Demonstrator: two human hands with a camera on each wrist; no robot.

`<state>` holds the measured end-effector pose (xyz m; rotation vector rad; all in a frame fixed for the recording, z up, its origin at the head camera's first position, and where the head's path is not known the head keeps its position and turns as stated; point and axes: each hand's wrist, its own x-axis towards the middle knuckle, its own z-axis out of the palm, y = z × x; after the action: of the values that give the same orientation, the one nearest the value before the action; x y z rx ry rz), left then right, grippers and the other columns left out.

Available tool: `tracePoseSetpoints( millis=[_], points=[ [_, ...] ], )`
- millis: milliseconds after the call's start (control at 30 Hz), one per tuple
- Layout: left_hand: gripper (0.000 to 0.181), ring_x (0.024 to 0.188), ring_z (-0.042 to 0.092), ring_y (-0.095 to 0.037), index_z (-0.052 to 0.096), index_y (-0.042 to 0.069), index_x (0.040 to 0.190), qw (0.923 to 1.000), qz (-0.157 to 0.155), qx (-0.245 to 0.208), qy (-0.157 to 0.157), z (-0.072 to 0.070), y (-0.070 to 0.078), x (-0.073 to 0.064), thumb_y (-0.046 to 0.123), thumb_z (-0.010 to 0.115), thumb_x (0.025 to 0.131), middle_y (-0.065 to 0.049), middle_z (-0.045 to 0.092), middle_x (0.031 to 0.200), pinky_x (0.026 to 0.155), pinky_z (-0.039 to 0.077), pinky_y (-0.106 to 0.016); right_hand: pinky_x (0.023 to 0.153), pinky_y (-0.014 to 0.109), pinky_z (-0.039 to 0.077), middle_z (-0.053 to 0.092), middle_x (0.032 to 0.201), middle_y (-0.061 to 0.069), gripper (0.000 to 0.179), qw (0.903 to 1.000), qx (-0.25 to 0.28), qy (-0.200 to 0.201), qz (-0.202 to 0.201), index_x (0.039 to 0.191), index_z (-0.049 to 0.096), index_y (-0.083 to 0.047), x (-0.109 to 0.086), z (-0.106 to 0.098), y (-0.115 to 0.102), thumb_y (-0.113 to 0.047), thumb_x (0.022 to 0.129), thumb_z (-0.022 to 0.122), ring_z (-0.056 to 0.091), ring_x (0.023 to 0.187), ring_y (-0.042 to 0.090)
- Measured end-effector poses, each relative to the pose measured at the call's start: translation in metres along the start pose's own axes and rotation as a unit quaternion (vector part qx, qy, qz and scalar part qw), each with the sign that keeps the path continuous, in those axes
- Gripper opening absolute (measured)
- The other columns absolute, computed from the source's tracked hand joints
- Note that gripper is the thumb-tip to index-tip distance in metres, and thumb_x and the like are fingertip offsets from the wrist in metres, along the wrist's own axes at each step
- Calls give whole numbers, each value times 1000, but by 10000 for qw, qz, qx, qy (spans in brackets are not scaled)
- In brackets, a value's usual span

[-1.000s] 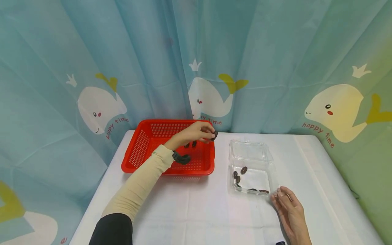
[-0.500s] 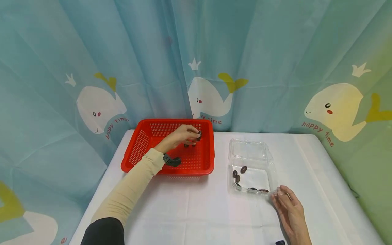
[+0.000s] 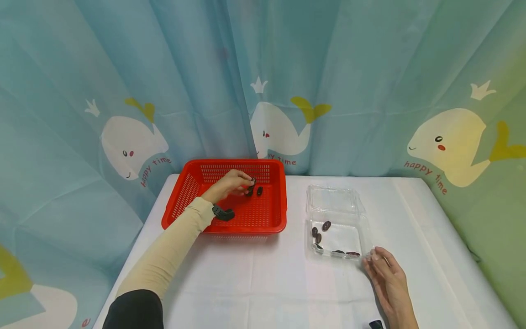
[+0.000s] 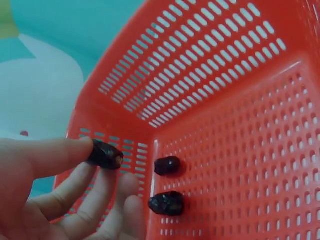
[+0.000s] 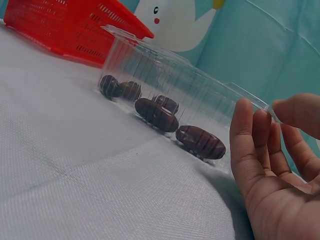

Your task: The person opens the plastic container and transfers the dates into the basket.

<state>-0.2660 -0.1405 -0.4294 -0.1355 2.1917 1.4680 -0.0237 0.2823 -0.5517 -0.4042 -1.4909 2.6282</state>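
Note:
My left hand is over the right part of the red basket, pinching a dark date between thumb and fingers. Two more dates lie on the basket floor, one smooth date and one wrinkled date. To the right, a hinged clear plastic box lies with its lid folded back. My right hand pinches the box's near right corner between thumb and fingers. Several dates rest inside it, mostly along the left and near walls, among them a brown date.
A white cloth covers the table. Behind its far edge hangs a blue-green curtain printed with whales. The basket's slotted walls rise around my left hand, and a strip of table separates basket and box.
My left hand has moved left from beside the basket's right rim to over its inside, still pinching the date. My right hand has stayed at the box corner.

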Motion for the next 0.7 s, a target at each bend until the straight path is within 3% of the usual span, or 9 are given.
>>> tracePoseSetpoints(
  millis=[300,500,700],
  points=[
    [31,68,66,-11,67,-3,128,9993,-193,-133,281,-8,-9,6,13,66,102,-19,66,130,89,61,-38,97,20,57,63,112,-7,25,10000,-80,41,-10,123,64,-17,1,-1,1,-1,106,54,70,100,5],
    [28,63,64,-13,71,-4,122,9982,-331,-130,485,-9,-19,13,13,68,100,-21,68,126,74,59,-31,97,20,57,63,111,-8,24,9998,-192,77,31,124,63,-16,1,-1,2,-2,106,55,70,99,5],
    [22,60,60,-13,73,-5,114,9968,-418,-100,671,-10,-26,20,11,68,99,-8,69,93,69,55,-29,98,20,57,62,112,-9,24,9993,-333,142,78,126,61,-16,1,0,1,-4,106,56,69,101,4]
  ],
)
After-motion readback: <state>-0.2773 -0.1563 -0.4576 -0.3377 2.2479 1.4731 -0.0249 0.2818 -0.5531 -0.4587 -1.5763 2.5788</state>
